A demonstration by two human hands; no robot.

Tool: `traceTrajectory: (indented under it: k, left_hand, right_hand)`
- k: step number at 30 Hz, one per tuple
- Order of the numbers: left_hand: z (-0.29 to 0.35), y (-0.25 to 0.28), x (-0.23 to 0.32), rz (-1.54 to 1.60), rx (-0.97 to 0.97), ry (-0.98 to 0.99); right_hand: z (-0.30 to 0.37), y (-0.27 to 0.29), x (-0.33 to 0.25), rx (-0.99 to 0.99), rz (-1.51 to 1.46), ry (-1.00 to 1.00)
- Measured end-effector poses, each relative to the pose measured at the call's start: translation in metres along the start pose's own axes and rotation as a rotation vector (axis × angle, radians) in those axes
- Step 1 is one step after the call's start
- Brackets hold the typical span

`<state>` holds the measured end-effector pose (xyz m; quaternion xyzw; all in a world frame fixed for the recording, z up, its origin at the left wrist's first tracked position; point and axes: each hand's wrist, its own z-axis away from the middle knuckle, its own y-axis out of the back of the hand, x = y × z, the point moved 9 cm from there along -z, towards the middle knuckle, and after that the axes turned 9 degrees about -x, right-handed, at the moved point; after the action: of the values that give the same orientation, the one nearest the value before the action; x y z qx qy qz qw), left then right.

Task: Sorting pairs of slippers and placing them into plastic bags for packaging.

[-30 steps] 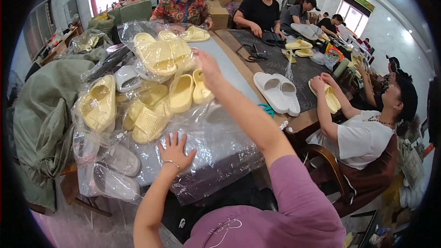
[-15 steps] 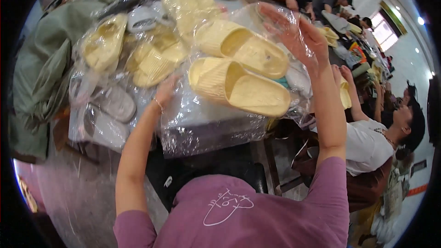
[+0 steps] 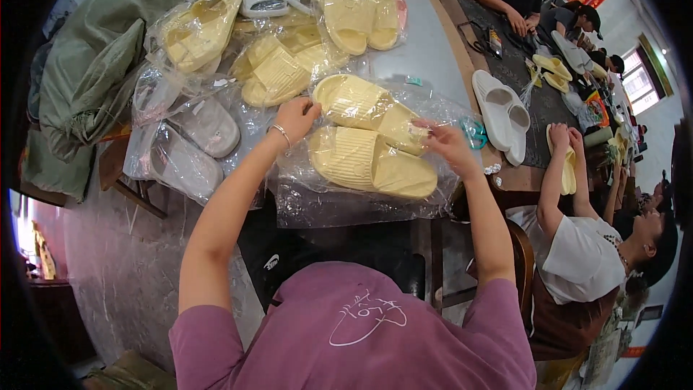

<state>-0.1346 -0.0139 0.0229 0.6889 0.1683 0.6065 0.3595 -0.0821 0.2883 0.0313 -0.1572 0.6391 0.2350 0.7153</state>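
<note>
A pair of pale yellow slide slippers (image 3: 346,159) with ribbed straps lies side by side in a clear plastic bag (image 3: 289,173), toes to the left, at the table's near edge. My left hand (image 3: 294,121) is beside the toe end, its fingers pinched on the bag. At the heel of the farther slipper, my right hand (image 3: 451,148) pinches the bag between thumb and fingers. Teal scissors (image 3: 473,133) lie just right of that hand, partly beneath loose film.
Bagged grey slippers (image 3: 195,159) lie to the left, and several bagged yellow slippers (image 3: 278,65) lie farther back. A pair of unbagged white slippers (image 3: 502,115) rests at the right. Beside them a co-worker in a white shirt (image 3: 577,238) holds a yellow slipper (image 3: 569,170).
My right hand has come down from above the bag to the slippers' heel end. The slippers now lie lower and flatter, and the scissors and white slippers show more plainly.
</note>
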Motion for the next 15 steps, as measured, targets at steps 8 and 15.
traceTrajectory:
  k: [8, 15]
  left_hand:
    - [0.031, -0.008, -0.013, 0.656, -0.067, 0.411]
    - [0.018, -0.003, -0.073, 0.397, 0.246, 0.345]
  right_hand:
    - [-0.051, -0.100, -0.046, -0.031, 1.155, 0.475]
    - [-0.025, -0.101, -0.061, -0.116, 1.263, 0.415]
